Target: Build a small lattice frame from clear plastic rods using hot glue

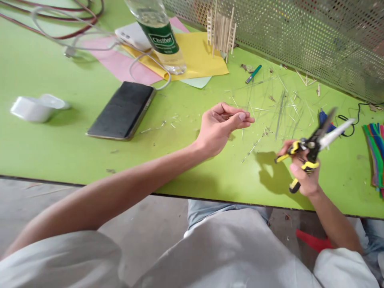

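Grey shirt (234, 248) nearest cam. L hand (218, 127): thumb closed to fingers, contents unclear. R hand (306, 176): fingers curled round handles of blk/yel snips (312, 146), blades apart, above R side of grn tbl (60, 148).

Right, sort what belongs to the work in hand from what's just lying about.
Seemingly in the work:
- cutters, in the right hand
- thin strand, in the left hand
- scattered thin bits

Seemingly just lying about:
- labelled bottle
- flat black case
- white container
- yellow sheet
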`<state>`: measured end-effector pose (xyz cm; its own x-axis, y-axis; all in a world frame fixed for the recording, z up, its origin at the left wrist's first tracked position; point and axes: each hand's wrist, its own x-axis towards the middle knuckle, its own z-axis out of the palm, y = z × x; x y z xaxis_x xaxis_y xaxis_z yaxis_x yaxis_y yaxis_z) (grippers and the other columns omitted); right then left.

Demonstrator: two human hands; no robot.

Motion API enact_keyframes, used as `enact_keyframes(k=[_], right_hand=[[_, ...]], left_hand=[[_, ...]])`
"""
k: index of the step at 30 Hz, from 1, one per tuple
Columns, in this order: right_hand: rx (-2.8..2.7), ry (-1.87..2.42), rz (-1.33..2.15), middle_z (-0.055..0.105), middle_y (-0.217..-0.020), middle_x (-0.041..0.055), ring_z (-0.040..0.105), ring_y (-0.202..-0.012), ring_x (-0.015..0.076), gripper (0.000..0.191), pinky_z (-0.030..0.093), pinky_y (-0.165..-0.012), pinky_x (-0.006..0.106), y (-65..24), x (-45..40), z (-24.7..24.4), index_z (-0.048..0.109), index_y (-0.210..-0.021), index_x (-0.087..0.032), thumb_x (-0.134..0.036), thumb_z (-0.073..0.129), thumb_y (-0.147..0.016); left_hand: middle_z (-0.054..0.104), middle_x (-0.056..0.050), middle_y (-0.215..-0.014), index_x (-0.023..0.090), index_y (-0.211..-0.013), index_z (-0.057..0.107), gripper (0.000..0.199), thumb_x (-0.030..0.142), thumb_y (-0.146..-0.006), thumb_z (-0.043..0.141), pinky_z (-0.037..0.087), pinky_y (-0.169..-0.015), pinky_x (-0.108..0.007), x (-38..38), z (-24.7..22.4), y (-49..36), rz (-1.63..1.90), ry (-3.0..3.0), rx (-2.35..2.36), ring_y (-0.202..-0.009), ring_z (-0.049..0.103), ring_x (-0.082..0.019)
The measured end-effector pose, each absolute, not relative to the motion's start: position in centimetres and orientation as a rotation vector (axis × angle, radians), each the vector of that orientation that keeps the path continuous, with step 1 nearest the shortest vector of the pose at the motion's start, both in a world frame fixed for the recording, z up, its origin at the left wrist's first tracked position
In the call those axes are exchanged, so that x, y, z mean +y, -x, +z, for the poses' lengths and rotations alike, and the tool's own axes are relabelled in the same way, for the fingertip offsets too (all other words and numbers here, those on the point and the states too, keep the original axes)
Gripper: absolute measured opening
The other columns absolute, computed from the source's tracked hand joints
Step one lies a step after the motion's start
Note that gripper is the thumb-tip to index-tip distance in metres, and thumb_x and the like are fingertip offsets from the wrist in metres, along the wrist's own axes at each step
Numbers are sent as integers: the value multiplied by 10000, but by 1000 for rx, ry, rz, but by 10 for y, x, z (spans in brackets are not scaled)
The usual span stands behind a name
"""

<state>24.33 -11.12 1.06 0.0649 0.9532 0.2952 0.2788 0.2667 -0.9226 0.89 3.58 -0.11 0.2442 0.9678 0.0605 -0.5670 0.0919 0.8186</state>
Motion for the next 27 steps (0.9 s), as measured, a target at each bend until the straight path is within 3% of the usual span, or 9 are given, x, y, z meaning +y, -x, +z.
enact_keyframes(k=[4,12,20,27], right_hand=[[-1431,1225,1232,779,-1063,99,758,-920,252,425,654,-782,409,-224,-122,14,768,-1270,-242,-591,790,-1027],[-1334,1271,1393,776,-1011,73,693,-834,181,358,572,-732,316,-218,-129,26,786,-1230,-241,-542,824,-1040],[-1422,1293,1362,770,-953,49,690,-825,179,273,553,-775,323,-215,-131,24,778,-1215,-219,-427,801,-1039],[-1423,1405,1320,751,-870,27,670,-750,164,243,558,-731,308,-209,-127,24,783,-1096,-202,-415,820,-984]], left_hand=[[887,0,-879,198,-824,658,488,358,-711,1106,731,-701,-225,36,-1,-8,1287,-889,578,-844,905,-187],[883,-32,-889,202,-834,703,455,515,-869,1031,666,-599,-220,17,7,-4,1377,-1152,495,-789,871,-166],[869,-58,-877,187,-901,773,202,296,-1020,895,663,-651,-230,1,7,2,1453,-1554,378,-757,832,-137],[882,-64,-927,195,-935,787,161,292,-1021,881,674,-703,-243,-3,2,3,1414,-1610,415,-805,840,-136]])
